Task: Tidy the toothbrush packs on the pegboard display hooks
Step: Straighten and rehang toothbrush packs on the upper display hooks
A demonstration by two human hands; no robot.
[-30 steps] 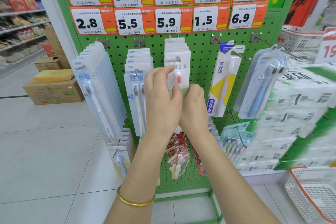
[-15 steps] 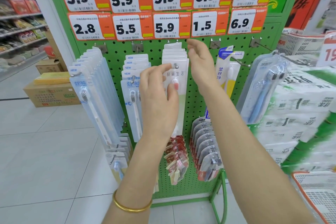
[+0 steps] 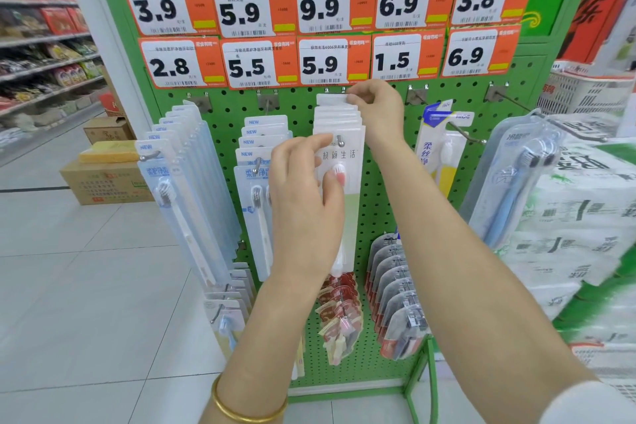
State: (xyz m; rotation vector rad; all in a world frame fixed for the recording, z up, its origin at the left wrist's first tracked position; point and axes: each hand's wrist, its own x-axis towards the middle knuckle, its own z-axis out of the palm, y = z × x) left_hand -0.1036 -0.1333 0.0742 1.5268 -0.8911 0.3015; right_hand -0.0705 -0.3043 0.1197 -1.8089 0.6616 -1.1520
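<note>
A green pegboard (image 3: 303,107) carries rows of toothbrush packs on metal hooks. On the middle hook hang several white packs (image 3: 351,148) with a pink-bristled brush. My left hand (image 3: 303,196) grips the front pack of that row, thumb on its face beside the brush head. My right hand (image 3: 377,107) is up at the back of the same hook and pinches the top edge of the rearmost pack (image 3: 332,100). Blue packs marked NEW (image 3: 261,148) hang just left of the hands.
Price tags (image 3: 320,62) line the top of the board. More packs hang at far left (image 3: 186,165), at right (image 3: 440,148) and lower down (image 3: 395,293). Stacked tissue packs (image 3: 578,217) crowd the right side. Cardboard boxes (image 3: 103,179) sit on the tiled floor at left.
My right hand rose from the lower part of the middle packs to the back of the hook and closed on the rearmost pack's top. The left hand stayed on the front pack.
</note>
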